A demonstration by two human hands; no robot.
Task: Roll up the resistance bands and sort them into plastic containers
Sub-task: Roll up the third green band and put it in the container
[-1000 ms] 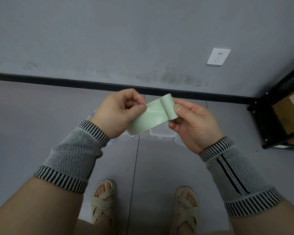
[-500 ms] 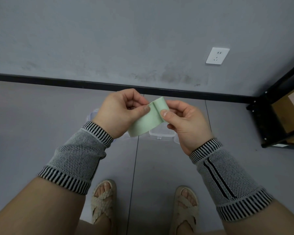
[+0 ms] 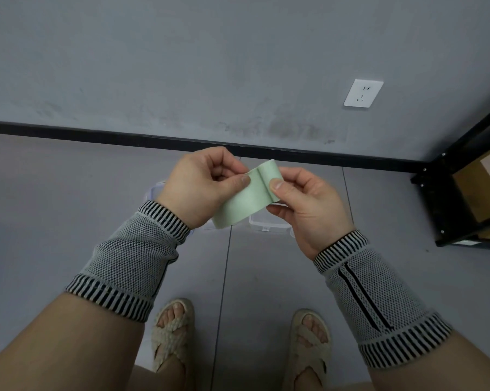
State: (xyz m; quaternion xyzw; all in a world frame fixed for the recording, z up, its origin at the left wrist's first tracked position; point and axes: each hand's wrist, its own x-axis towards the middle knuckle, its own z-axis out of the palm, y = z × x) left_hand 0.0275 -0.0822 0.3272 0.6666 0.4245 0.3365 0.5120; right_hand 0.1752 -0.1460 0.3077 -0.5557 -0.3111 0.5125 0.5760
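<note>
**Grey floor, band held above it**

Grey tiles lie below a pale green resistance band, held in mid-air. Left hand and right hand pinch its folded far end. Clear plastic containers sit beneath.

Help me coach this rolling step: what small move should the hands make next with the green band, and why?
Probably another turn of the roll toward the loose tail. The right hand pinches only a small started roll at the top of the green band, the left hand pinches the band beside it, and most of the band hangs unrolled above the clear containers.
</note>
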